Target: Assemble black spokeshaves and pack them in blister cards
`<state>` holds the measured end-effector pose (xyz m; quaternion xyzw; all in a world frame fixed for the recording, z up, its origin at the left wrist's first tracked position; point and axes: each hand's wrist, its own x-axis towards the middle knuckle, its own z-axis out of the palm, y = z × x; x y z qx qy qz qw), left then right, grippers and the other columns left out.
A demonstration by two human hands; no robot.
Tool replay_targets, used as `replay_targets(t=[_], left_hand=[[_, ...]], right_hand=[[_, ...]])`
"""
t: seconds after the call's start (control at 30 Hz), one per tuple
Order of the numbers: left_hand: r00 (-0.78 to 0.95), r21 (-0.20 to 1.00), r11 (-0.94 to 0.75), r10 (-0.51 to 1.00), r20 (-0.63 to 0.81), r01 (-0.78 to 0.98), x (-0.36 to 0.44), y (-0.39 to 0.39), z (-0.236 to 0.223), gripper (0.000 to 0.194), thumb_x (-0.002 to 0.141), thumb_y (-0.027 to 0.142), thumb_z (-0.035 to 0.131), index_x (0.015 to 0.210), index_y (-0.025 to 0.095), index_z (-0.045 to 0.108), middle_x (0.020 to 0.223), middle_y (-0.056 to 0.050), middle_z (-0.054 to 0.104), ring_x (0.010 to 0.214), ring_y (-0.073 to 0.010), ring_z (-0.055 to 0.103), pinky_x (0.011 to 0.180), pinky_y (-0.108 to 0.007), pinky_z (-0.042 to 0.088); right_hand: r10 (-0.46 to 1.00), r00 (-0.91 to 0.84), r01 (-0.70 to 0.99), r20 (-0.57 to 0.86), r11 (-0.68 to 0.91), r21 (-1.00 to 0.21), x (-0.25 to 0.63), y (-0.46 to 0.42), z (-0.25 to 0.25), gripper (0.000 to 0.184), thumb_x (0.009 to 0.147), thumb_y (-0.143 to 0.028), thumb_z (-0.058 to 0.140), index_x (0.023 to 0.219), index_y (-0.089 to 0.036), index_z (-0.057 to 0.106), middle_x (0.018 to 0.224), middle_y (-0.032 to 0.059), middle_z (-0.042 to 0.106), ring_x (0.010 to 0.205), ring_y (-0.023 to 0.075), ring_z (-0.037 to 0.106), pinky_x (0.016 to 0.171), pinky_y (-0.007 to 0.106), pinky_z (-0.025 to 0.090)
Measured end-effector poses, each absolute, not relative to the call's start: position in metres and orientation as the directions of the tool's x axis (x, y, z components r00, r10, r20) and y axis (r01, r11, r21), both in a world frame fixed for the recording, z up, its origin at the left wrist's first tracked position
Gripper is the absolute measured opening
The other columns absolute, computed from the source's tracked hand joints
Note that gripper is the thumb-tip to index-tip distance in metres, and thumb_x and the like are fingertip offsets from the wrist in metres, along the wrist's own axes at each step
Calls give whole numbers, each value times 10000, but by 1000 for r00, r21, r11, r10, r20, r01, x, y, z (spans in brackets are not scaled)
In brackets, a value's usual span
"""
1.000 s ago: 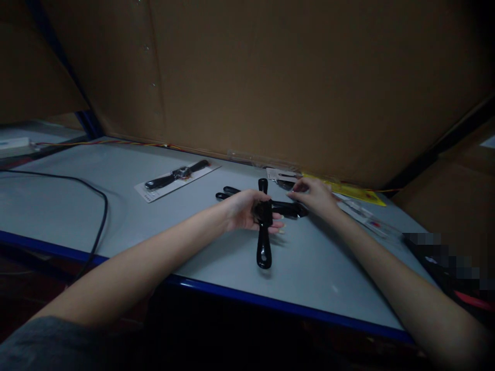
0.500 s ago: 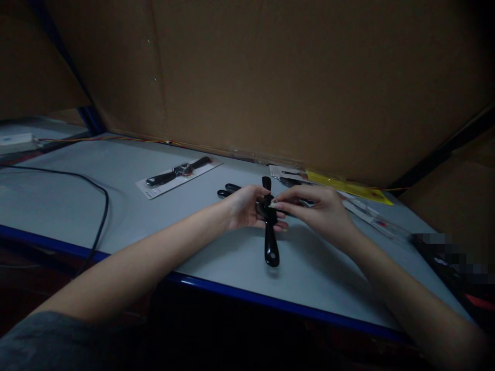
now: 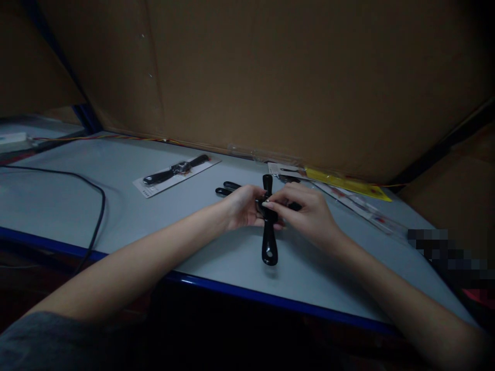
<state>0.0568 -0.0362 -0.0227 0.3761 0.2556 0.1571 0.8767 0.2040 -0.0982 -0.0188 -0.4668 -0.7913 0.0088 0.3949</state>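
Observation:
A glossy black watch (image 3: 269,242) with a long strap lies lengthwise on the grey table (image 3: 116,206), its near end pointing at me. My left hand (image 3: 243,207) cups the watch's middle from the left, fingers curled around it. Over the same spot, the fingers of my right hand (image 3: 305,212) pinch at the watch body from the right. Under my hands lie other black straps (image 3: 228,188), partly hidden.
A packaged watch on a white card (image 3: 176,172) lies at the back left. Flat packets, one yellow (image 3: 348,186), lie along the cardboard wall (image 3: 270,77). A black cable (image 3: 96,206) runs over the table's blue front edge on the left.
My right hand left the packets at the back right and came left onto the watch's middle. The left hand kept its hold, and the watch barely shifted.

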Motion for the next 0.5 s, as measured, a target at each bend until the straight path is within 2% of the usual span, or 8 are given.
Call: replay_targets(t=[0.2,0.27,0.37,0.5], left_hand=[[808,752,653,487,-331,-86,58,-38,-22,302,811,182,319,995,61,526,708,-92,627,666,-193,634,720,-374,524],[807,759,645,492,-326,-87,58,-39,-21,293,809,187,328,989,69,527,737,-95,633,686,-192,635,751,-380,516],[819,761,641,488,-301,-102,58,-39,-20,278,794,192,357,982,80,529,788,-101,639,729,-193,636,807,-397,497],[841,729,674,459,-288,-119,57,-37,-21,266,782,221,387,981,97,514,799,-89,633,751,-186,626,834,-402,486]], right_hand=[[764,-250,731,595,552,-401,203,-99,-19,86,792,-201,609,714,-187,645,658,0,587,632,129,523,578,264,376],[789,-218,720,574,527,-452,203,-98,-20,52,781,-210,620,770,-188,665,649,-7,591,613,124,524,566,262,375],[845,-140,689,516,457,-562,203,-98,-22,112,773,-251,629,858,-198,679,626,-16,594,573,121,520,539,260,376],[878,-105,602,467,430,-673,204,-96,-21,140,766,-322,642,819,-202,691,708,16,647,627,141,562,547,269,405]])
